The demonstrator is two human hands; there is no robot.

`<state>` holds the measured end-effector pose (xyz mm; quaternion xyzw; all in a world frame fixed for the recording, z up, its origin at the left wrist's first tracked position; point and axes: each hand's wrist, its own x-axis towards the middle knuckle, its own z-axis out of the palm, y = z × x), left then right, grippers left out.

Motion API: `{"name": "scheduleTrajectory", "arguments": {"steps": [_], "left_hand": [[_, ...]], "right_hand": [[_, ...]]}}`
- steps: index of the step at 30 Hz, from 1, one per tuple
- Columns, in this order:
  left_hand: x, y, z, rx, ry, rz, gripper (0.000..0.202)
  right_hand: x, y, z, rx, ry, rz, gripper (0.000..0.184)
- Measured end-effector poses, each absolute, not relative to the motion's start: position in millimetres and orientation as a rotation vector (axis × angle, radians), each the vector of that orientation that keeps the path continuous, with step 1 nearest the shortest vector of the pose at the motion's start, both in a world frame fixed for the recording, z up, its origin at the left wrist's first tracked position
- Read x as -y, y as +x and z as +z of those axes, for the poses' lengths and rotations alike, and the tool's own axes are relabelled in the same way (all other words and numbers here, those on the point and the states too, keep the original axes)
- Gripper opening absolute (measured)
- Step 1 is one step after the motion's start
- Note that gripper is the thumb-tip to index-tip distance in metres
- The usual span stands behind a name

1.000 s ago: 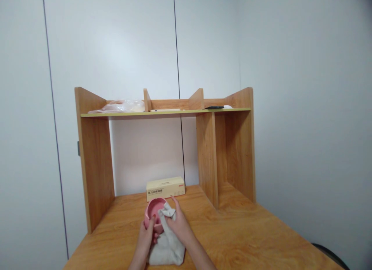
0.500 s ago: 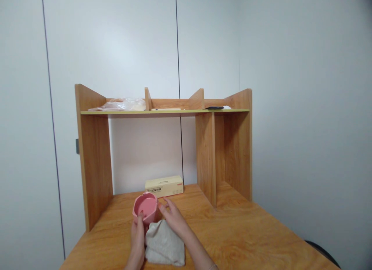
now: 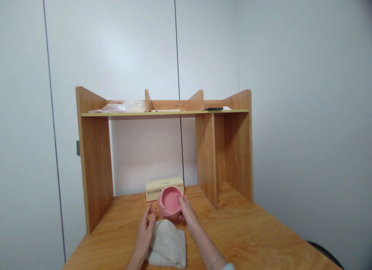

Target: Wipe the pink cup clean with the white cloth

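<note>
My right hand [image 3: 186,210] grips a pink bowl [image 3: 169,200] by its right rim, holding it tilted just above the wooden desk [image 3: 238,231] in front of a cream box [image 3: 164,187]. To the bowl's left, my left hand [image 3: 146,232] hovers with fingers stretched out, holding nothing, its palm beside a folded grey-white cloth [image 3: 167,244]. That cloth lies flat on the desk between my forearms.
A wooden shelf unit [image 3: 93,161] stands at the back of the desk, with an upright divider [image 3: 207,157] right of centre. On its top shelf lie a clear plastic bag [image 3: 122,106] and a dark flat object [image 3: 214,108]. White walls surround the desk.
The bowl passed from my left hand to my right hand and moved right, toward the cream box. My right hand left the cloth, which now lies flat. My left hand opened.
</note>
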<state>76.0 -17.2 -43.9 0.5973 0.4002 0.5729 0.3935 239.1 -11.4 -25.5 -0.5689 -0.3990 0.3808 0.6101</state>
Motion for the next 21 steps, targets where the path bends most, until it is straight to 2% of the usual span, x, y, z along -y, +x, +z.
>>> {"name": "scheduleTrajectory", "arguments": {"steps": [7, 21], "left_hand": [[23.8, 71.2, -41.6, -1.223, 1.796, 1.280, 0.048], [34.1, 62.4, -29.0, -1.491, 1.937, 1.127, 0.052]], "right_hand": [[37.8, 326.9, -34.6, 0.873, -1.741, 0.783, 0.031], [41.9, 337.3, -41.1, 0.930, -1.971, 0.638, 0.038]]}}
